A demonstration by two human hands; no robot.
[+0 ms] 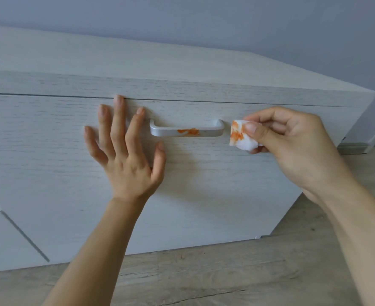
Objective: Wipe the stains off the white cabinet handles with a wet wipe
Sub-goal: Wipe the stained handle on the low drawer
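Left of centre in the frame, the left hand [124,149] lay flat on the cabinet front [49,140], fingers straight and spread, holding nothing, its fingertips just beside the left end of the handle [186,129]. The handle sat at the frame's centre, its long axis running left to right, with an orange stain [187,131] (not yet cleaned off) smeared across its middle. Just right of the handle's right end, apart from it, the right hand [292,142] pinched a folded wet wipe [240,135] between thumb and curled fingers, orange marks on the wipe's leftward face. The stain therefore lay leftward of the wipe along the bar, and the right hand was the one placed to sweep it.
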